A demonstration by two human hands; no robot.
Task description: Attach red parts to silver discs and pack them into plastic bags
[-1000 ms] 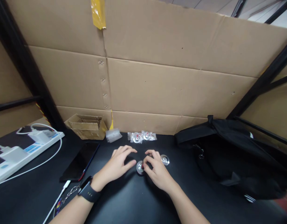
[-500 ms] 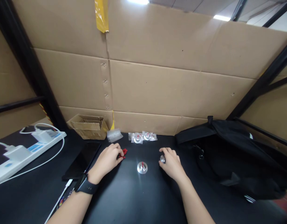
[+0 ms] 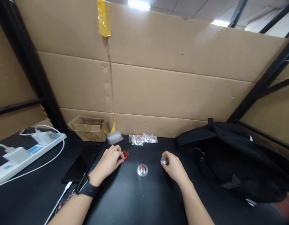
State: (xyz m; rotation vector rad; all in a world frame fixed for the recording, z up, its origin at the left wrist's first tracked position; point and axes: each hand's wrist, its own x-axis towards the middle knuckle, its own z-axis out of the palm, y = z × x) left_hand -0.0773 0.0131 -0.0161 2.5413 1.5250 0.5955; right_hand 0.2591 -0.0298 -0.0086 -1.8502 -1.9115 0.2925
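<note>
My left hand (image 3: 109,162), with a black watch on its wrist, is closed in a pinch on a small red cord (image 3: 125,154) on the black table. My right hand (image 3: 173,165) is closed on a small silver metal disc (image 3: 163,161), lifted slightly at its fingertips. Between the two hands a second silver disc (image 3: 142,170) with a red cord through its middle lies flat on the table. Behind it, near the cardboard wall, lie two clear bags (image 3: 143,138) holding more such discs.
A black phone (image 3: 82,162) lies left of my left hand, with a white power strip (image 3: 24,151) and chargers further left. A small open cardboard box (image 3: 88,128) and a stack of clear bags (image 3: 114,137) sit at the back. A black bag (image 3: 231,156) fills the right side.
Both hands left the middle disc. The left hand went left and took up the red cord; the right hand went right and closed on the other silver disc.
</note>
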